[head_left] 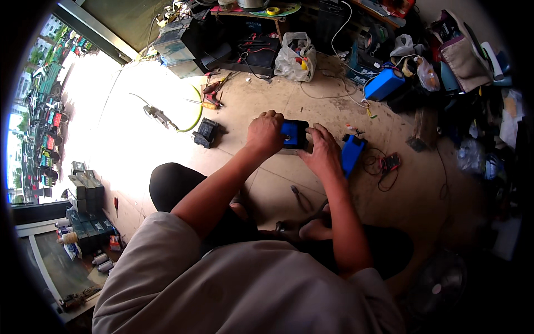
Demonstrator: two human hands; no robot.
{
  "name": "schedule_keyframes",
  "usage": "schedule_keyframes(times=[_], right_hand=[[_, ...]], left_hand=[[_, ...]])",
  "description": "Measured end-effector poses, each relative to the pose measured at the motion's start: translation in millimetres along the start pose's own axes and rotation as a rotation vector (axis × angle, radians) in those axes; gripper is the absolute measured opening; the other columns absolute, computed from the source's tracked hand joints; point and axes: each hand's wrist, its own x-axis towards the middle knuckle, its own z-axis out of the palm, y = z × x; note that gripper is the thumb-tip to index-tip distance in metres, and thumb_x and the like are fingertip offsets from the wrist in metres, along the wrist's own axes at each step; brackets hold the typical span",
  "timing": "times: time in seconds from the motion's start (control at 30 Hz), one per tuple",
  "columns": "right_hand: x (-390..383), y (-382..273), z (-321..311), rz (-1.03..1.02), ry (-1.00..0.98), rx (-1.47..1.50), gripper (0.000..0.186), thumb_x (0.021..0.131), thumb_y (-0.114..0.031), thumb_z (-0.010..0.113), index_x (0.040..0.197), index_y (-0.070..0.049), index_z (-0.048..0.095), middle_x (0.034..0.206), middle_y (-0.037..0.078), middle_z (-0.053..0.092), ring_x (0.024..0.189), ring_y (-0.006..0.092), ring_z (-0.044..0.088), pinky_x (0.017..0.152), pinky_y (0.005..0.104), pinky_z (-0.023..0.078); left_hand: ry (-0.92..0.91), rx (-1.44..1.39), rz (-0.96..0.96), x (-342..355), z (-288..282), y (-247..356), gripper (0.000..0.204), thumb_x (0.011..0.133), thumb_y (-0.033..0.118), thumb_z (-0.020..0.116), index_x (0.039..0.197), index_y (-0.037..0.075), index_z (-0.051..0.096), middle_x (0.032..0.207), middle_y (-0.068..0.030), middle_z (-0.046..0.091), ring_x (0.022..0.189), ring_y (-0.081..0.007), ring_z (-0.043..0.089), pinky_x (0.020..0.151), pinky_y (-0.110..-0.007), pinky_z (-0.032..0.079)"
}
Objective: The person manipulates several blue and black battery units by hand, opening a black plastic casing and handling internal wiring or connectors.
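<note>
In front of me, a small black rectangular case (303,129) with a blue block (290,132) inside it is held between both hands. My left hand (266,132) closes over its left end, fingers curled on the rim. On the right end, my right hand (322,149) grips with thumb and fingers. Just beyond my right wrist lies a blue battery pack (352,153) with small wires at its far end. Left of my left hand, a black open plastic casing (206,133) stands on the floor.
A red multimeter (390,162) with leads lies at right. Pliers and screwdrivers (212,99), a clamp tool (158,116) and a yellow-green cable (197,114) lie far left. At the back are a white plastic bag (295,57) and another blue pack (384,84). Dark batteries (86,189) are stacked left.
</note>
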Motion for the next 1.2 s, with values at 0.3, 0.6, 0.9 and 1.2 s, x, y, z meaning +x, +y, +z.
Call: schedule_keyframes(times=[0.3, 0.6, 0.9, 1.2], right_hand=[[18.0, -34.6, 7.1, 0.119, -0.222, -0.400, 0.091, 0.067, -0.033, 0.099, 0.144, -0.009, 0.056, 0.164, 0.025, 0.038, 0.146, 0.0404, 0.047, 0.112, 0.0509, 0.048], [72.9, -43.1, 28.5, 0.426, -0.614, -0.614, 0.091, 0.064, -0.035, 0.101, 0.144, -0.016, 0.062, 0.151, 0.015, 0.057, 0.135, 0.0351, 0.061, 0.107, 0.0470, 0.053], [80.1, -46.2, 32.7, 0.447, -0.645, -0.583, 0.082, 0.069, -0.025, 0.096, 0.144, -0.015, 0.064, 0.145, 0.014, 0.065, 0.134, 0.0332, 0.063, 0.109, 0.0459, 0.053], [51.8, -15.5, 47.4, 0.266, -0.332, -0.416, 0.072, 0.066, -0.017, 0.089, 0.133, -0.010, 0.066, 0.127, 0.023, 0.069, 0.123, 0.0402, 0.065, 0.106, 0.0466, 0.053]], left_hand=[[-0.016, 0.107, 0.090, -9.2, 30.7, -27.4, 0.100, 0.064, 0.035, 0.095, 0.147, 0.008, 0.049, 0.166, -0.0243, 0.036, 0.154, -0.0429, 0.035, 0.119, -0.056, 0.037], [-0.119, 0.308, 0.129, -6.2, 29.4, -24.1, 0.089, 0.080, 0.050, 0.085, 0.153, 0.010, 0.053, 0.171, -0.0199, 0.032, 0.159, -0.0402, 0.026, 0.118, -0.056, 0.035], [0.155, 0.202, 0.153, -9.0, 61.6, -31.4, 0.090, 0.073, 0.049, 0.089, 0.142, 0.001, 0.055, 0.158, -0.0266, 0.043, 0.150, -0.0455, 0.036, 0.115, -0.054, 0.038], [0.084, 0.201, 0.122, -11.0, 55.0, -26.7, 0.062, 0.095, 0.039, 0.069, 0.143, 0.002, 0.056, 0.161, -0.0242, 0.042, 0.150, -0.0426, 0.037, 0.105, -0.051, 0.043]])
